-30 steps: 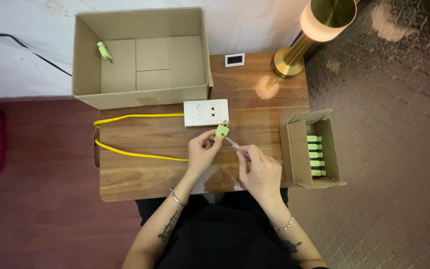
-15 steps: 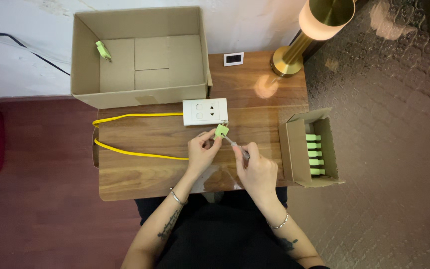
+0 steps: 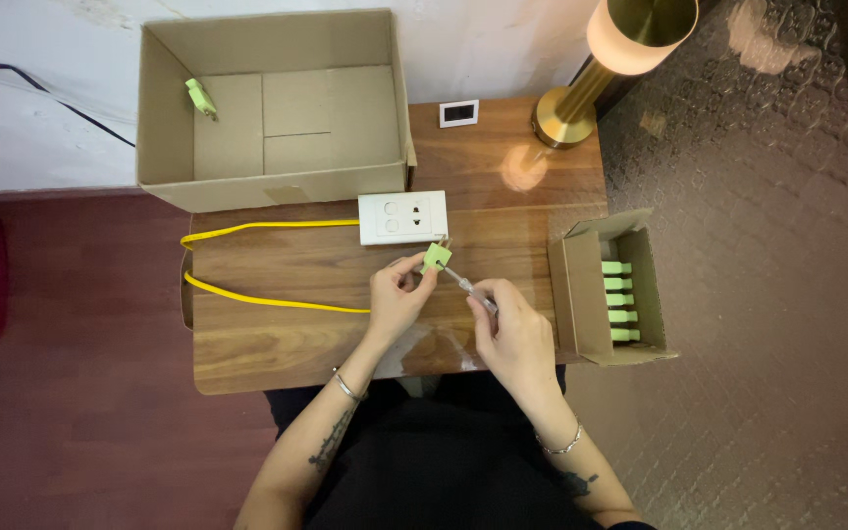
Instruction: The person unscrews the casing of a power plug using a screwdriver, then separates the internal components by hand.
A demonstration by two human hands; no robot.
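Left hand (image 3: 397, 299) closed on a small green plug (image 3: 435, 257), pinched between thumb and fingertips just below the white socket block (image 3: 402, 217). Right hand (image 3: 510, 334) closed on a thin screwdriver (image 3: 465, 283), tip meeting the underside of the plug.

Risks, judged from this pose: a light pinch on so small a body, so any push from the tool likely to twist it out of the fingers and drop it onto the wooden table (image 3: 277, 334). A slanted shaft apt to skid off and jab the left thumb beside it. Yellow cable (image 3: 267, 299) trailing leftward from the grip toward the table edge, liable to tug the socket block if snagged by a wrist.

Further right of the grip, a small carton (image 3: 581, 294) holding a row of green plugs (image 3: 617, 299); beyond the grip, a large open box (image 3: 272, 108) with one green plug (image 3: 199, 97) inside.

Hard to make out: the exact contact point of tip and plug, any screw there, and the plug's prongs. Tool handle mostly buried in the right fist. Lamp (image 3: 620, 49) cut off at the top edge; forearms cut off at the bottom.
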